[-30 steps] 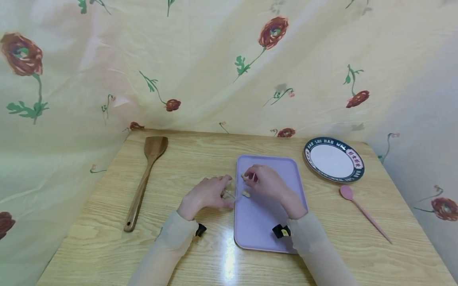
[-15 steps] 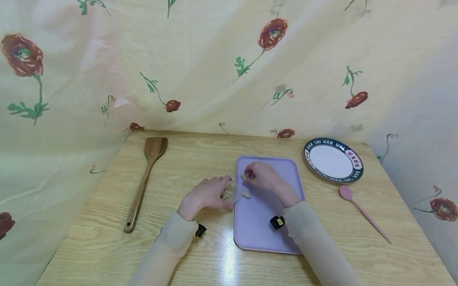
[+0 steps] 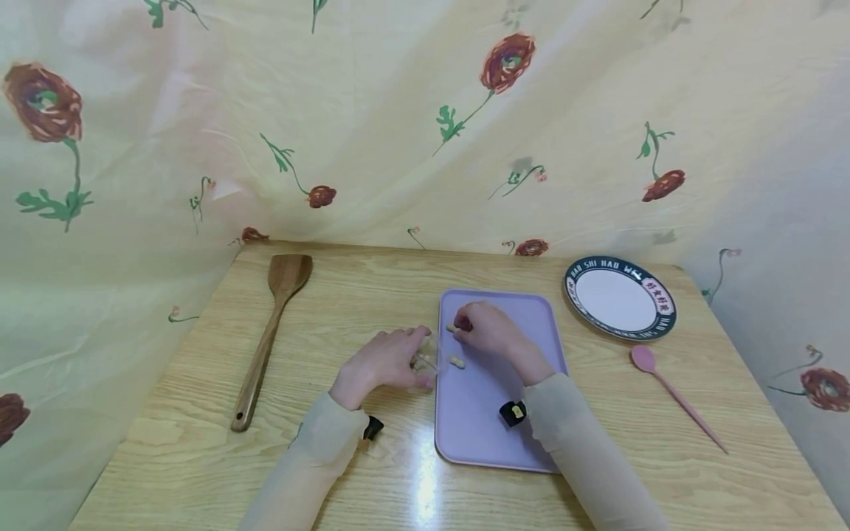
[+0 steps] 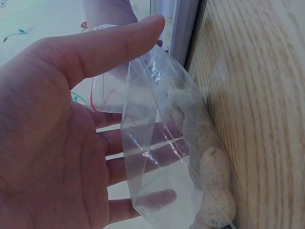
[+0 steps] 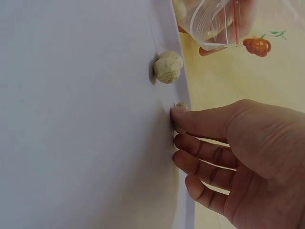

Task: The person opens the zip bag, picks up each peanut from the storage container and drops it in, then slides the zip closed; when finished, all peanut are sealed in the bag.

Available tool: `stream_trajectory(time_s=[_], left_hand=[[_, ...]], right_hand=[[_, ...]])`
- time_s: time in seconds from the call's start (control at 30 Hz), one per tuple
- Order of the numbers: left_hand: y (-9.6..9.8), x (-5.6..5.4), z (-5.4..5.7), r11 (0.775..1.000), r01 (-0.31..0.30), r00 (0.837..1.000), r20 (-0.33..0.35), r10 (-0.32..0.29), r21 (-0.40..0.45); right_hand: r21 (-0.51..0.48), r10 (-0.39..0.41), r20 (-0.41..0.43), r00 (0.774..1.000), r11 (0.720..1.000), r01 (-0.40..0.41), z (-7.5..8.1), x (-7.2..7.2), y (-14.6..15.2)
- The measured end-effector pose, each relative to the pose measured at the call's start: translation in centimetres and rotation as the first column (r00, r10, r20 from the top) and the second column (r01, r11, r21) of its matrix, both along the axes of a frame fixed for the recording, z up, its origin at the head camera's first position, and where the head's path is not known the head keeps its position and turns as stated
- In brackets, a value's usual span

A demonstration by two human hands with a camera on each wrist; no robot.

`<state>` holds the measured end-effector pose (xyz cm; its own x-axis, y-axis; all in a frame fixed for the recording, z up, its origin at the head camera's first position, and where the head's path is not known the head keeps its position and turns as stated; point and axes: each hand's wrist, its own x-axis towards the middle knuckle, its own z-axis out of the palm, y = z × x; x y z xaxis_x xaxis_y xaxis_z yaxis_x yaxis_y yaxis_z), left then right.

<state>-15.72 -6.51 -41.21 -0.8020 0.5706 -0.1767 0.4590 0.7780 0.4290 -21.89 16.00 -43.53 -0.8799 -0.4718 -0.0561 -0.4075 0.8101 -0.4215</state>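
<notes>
My left hand (image 3: 385,361) is beside the tray's left edge, holding a clear zip bag (image 4: 143,124) on its side, thumb along the upper edge and fingers behind the plastic. Several unshelled peanuts (image 4: 217,186) lie inside it, close over the wood. Over the upper left of the lilac tray (image 3: 474,428), my right hand (image 3: 494,333) pinches a peanut (image 5: 181,126) between thumb and index finger, right at the tray's surface. Another peanut (image 3: 457,362) rests on the tray nearer me, close to the left rim and the bag's mouth.
A wooden spatula (image 3: 268,339) lies at the left of the table. At the back right is a round plate (image 3: 614,299) with a dark patterned rim. A pink spoon (image 3: 677,391) lies in front of it. Floral cloth (image 3: 372,110) hangs behind the table.
My right hand has shifted slightly up and away from the nearer peanut, which shows more fully now; its forearm has moved a little left. The left hand with the bag stays in place.
</notes>
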Motion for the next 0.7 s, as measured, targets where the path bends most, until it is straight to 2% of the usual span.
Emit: stream_trajectory(time_s=[0.27, 0.7], left_hand=[[0.0, 0.0, -0.1, 1.000, 0.003, 1.000, -0.002, -0.003, 0.000], [0.0, -0.1, -0.1, 1.000, -0.002, 1.000, 0.001, 0.002, 0.005]], right_hand=[[-0.030, 0.003, -0.015, 1.000, 1.000, -0.003, 0.3, 0.2, 0.4], [-0.095, -0.009, -0.066, 0.998, 0.995, 0.003, 2.9, 2.1, 1.6]])
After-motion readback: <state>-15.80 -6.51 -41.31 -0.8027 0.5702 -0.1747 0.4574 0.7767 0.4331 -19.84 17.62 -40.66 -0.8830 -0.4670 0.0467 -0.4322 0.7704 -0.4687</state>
